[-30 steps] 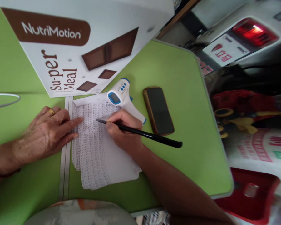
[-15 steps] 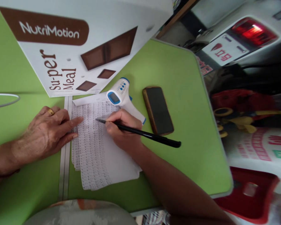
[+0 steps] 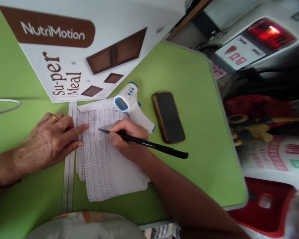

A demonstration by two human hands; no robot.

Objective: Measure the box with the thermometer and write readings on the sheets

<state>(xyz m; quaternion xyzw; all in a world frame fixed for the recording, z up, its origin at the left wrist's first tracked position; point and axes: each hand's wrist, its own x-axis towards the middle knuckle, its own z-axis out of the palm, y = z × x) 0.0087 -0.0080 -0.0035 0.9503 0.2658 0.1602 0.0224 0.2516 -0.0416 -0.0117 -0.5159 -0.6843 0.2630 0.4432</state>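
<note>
Recommend guiding the pen (image 3: 151, 144), pinched in the right hand (image 3: 129, 145) with tip over the papers (image 3: 107, 167) on the tabletop (image 3: 201, 109), with small finger movements, and bracing their left edge with the left hand (image 3: 51, 137), index extended, gripping nothing.

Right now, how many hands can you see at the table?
2: the left hand, reaching onto the left edge of the papers, and the right hand, holding the black pen over them. None looks hidden.
</note>
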